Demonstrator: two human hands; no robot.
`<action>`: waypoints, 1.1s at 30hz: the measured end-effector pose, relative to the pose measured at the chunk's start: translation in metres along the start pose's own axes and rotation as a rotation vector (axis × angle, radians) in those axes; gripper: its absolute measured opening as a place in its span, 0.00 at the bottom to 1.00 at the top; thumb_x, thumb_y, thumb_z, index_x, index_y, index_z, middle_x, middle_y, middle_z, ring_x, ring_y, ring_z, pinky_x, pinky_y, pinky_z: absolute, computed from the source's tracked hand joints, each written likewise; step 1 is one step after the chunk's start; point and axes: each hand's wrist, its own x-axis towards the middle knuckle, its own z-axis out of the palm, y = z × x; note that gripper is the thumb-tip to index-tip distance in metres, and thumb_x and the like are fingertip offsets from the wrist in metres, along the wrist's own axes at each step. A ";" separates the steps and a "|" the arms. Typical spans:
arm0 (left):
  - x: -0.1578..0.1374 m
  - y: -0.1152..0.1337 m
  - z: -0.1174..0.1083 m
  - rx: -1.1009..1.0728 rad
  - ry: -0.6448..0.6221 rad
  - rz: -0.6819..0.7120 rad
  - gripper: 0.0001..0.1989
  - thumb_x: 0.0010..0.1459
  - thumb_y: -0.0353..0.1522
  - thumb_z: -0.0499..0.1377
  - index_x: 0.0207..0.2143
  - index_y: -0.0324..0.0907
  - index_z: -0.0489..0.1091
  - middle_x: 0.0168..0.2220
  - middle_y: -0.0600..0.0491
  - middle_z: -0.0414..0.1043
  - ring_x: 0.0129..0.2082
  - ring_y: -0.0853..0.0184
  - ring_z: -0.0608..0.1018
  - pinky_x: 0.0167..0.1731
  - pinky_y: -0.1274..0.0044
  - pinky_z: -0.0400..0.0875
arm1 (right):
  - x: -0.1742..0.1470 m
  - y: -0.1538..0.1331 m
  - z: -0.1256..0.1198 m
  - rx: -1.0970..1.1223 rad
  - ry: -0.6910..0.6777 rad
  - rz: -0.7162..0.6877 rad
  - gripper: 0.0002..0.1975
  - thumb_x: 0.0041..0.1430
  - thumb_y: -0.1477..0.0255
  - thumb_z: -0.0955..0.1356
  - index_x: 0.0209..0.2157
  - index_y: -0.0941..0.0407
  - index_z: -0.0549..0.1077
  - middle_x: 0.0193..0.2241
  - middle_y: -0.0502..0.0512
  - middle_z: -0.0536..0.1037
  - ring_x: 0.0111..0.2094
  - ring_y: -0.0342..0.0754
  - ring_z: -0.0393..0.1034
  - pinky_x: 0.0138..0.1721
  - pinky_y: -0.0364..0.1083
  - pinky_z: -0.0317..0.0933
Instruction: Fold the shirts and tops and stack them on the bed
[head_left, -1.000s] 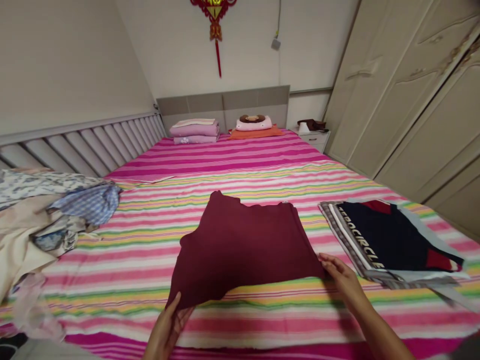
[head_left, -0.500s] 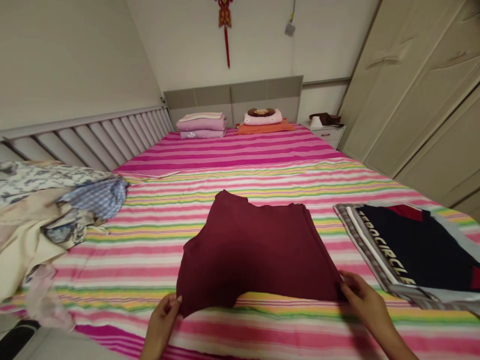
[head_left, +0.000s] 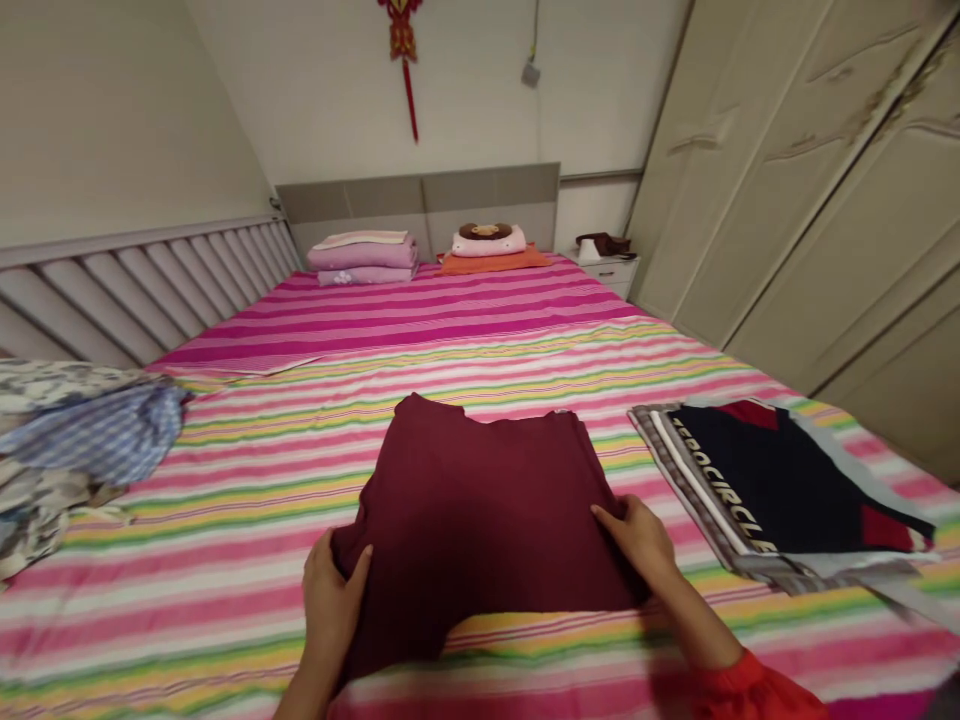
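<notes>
A maroon garment (head_left: 480, 500) lies folded on the striped bedspread, its lower edge uneven and hanging lower at the left. My left hand (head_left: 330, 600) is closed around its left edge, thumb on top and fingers partly hidden by the cloth. At the right edge, my right hand (head_left: 637, 540) grips the fabric with the thumb pointing inward. To the right of that hand is a stack of folded clothes (head_left: 780, 480), topped by a dark navy piece with pale lettering and red patches.
A loose heap of clothes (head_left: 90, 430) lies on the left by the padded bed rail (head_left: 135, 300). Folded lilac bedding (head_left: 367, 255) and a pink pillow (head_left: 487, 243) on orange cloth sit by the headboard (head_left: 495, 190). A wardrobe (head_left: 765, 220) stands at the right.
Both hands have moved up along the garment's sides from its lower corners. My view has turned right, so the bed and clothes sit further left.
</notes>
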 end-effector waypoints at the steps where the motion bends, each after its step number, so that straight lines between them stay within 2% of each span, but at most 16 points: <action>1: -0.008 0.006 0.004 0.016 0.031 0.046 0.31 0.46 0.48 0.61 0.49 0.39 0.67 0.57 0.37 0.66 0.62 0.44 0.63 0.63 0.54 0.54 | -0.002 -0.002 0.001 0.018 -0.024 -0.011 0.17 0.51 0.55 0.64 0.30 0.54 0.71 0.26 0.58 0.78 0.29 0.54 0.73 0.29 0.49 0.64; 3: -0.027 0.024 0.016 -0.038 -0.041 0.089 0.28 0.48 0.46 0.60 0.49 0.42 0.68 0.58 0.39 0.67 0.62 0.47 0.64 0.63 0.57 0.54 | -0.009 -0.008 0.004 0.132 -0.002 -0.110 0.16 0.53 0.56 0.63 0.29 0.54 0.72 0.24 0.55 0.77 0.27 0.52 0.72 0.30 0.48 0.65; 4: -0.036 0.035 0.024 -0.120 -0.150 0.056 0.26 0.48 0.46 0.61 0.47 0.43 0.70 0.56 0.40 0.69 0.60 0.48 0.67 0.62 0.58 0.58 | -0.015 -0.013 0.006 0.216 0.030 -0.182 0.18 0.55 0.55 0.62 0.31 0.54 0.73 0.26 0.56 0.79 0.30 0.53 0.73 0.32 0.48 0.66; 6: -0.053 0.063 0.045 -0.322 -0.438 -0.090 0.26 0.45 0.46 0.64 0.46 0.44 0.71 0.51 0.42 0.74 0.54 0.51 0.73 0.55 0.62 0.67 | -0.033 -0.027 0.011 0.372 0.050 -0.329 0.21 0.58 0.56 0.60 0.41 0.55 0.75 0.37 0.60 0.81 0.40 0.54 0.75 0.41 0.50 0.69; 7: -0.061 0.077 0.056 -0.409 -0.578 -0.173 0.28 0.44 0.47 0.65 0.47 0.44 0.71 0.50 0.41 0.74 0.51 0.52 0.75 0.51 0.64 0.70 | -0.044 -0.036 0.014 0.415 0.011 -0.400 0.22 0.60 0.58 0.59 0.46 0.55 0.75 0.43 0.60 0.81 0.45 0.54 0.75 0.45 0.51 0.69; 9: -0.072 0.105 0.077 -0.498 -0.764 -0.257 0.35 0.43 0.45 0.66 0.54 0.41 0.67 0.53 0.39 0.72 0.49 0.53 0.76 0.48 0.66 0.72 | -0.070 -0.052 0.017 0.397 -0.129 -0.529 0.23 0.63 0.64 0.57 0.55 0.53 0.71 0.52 0.58 0.77 0.52 0.52 0.72 0.51 0.50 0.66; 12: -0.079 0.137 0.098 -0.402 -0.857 -0.152 0.49 0.41 0.36 0.70 0.65 0.38 0.53 0.57 0.37 0.66 0.53 0.53 0.73 0.52 0.67 0.69 | -0.109 -0.070 0.019 0.162 -0.327 -0.664 0.24 0.64 0.72 0.57 0.59 0.49 0.67 0.51 0.55 0.78 0.49 0.50 0.74 0.48 0.47 0.67; 14: -0.079 0.149 0.103 -0.249 -0.870 -0.036 0.53 0.39 0.27 0.68 0.67 0.37 0.48 0.58 0.38 0.64 0.56 0.53 0.70 0.55 0.69 0.66 | -0.129 -0.075 0.020 -0.009 -0.381 -0.723 0.23 0.63 0.74 0.59 0.58 0.49 0.68 0.48 0.55 0.79 0.44 0.49 0.76 0.44 0.45 0.68; 17: -0.073 0.154 0.102 0.004 -0.853 0.101 0.51 0.38 0.17 0.60 0.67 0.39 0.50 0.58 0.39 0.63 0.57 0.55 0.70 0.54 0.73 0.66 | -0.150 -0.075 0.020 -0.170 -0.376 -0.777 0.24 0.61 0.75 0.61 0.59 0.49 0.66 0.45 0.57 0.79 0.38 0.48 0.76 0.38 0.42 0.67; 20: -0.064 0.146 0.093 0.112 -0.717 0.120 0.47 0.40 0.15 0.55 0.65 0.42 0.55 0.58 0.40 0.63 0.56 0.56 0.72 0.53 0.73 0.66 | -0.162 -0.071 0.018 -0.264 -0.364 -0.805 0.30 0.59 0.78 0.61 0.64 0.50 0.60 0.43 0.57 0.79 0.35 0.47 0.76 0.35 0.42 0.65; 22: -0.056 0.139 0.083 0.048 -0.596 0.043 0.44 0.41 0.15 0.54 0.64 0.41 0.58 0.57 0.39 0.64 0.55 0.56 0.73 0.53 0.72 0.66 | -0.168 -0.068 0.014 -0.302 -0.355 -0.797 0.33 0.58 0.79 0.60 0.65 0.52 0.57 0.44 0.58 0.79 0.36 0.49 0.76 0.33 0.43 0.65; 24: -0.046 0.133 0.070 -0.047 -0.500 -0.048 0.39 0.41 0.15 0.54 0.60 0.39 0.64 0.54 0.39 0.68 0.54 0.56 0.73 0.55 0.71 0.65 | -0.171 -0.066 0.007 -0.321 -0.332 -0.739 0.30 0.57 0.80 0.60 0.62 0.54 0.61 0.44 0.60 0.79 0.37 0.50 0.76 0.33 0.44 0.64; 27: -0.031 0.125 0.045 -0.174 -0.398 -0.185 0.26 0.43 0.15 0.56 0.46 0.38 0.73 0.46 0.43 0.74 0.51 0.58 0.75 0.55 0.70 0.66 | -0.167 -0.059 -0.010 -0.342 -0.300 -0.614 0.18 0.58 0.78 0.61 0.48 0.54 0.72 0.41 0.58 0.80 0.38 0.51 0.76 0.35 0.44 0.61; 30: -0.019 0.122 0.016 -0.370 -0.314 -0.385 0.10 0.48 0.19 0.59 0.31 0.40 0.72 0.32 0.49 0.76 0.39 0.63 0.79 0.44 0.72 0.74 | -0.154 -0.053 -0.036 -0.372 -0.257 -0.549 0.11 0.58 0.77 0.62 0.39 0.54 0.73 0.39 0.56 0.80 0.39 0.51 0.76 0.35 0.43 0.59; 33: -0.011 0.127 -0.012 -0.650 -0.303 -0.595 0.05 0.52 0.24 0.62 0.28 0.40 0.69 0.22 0.55 0.72 0.23 0.71 0.76 0.27 0.79 0.75 | -0.135 -0.051 -0.065 -0.442 -0.171 -0.509 0.11 0.58 0.79 0.61 0.38 0.54 0.73 0.39 0.57 0.79 0.37 0.50 0.75 0.33 0.44 0.56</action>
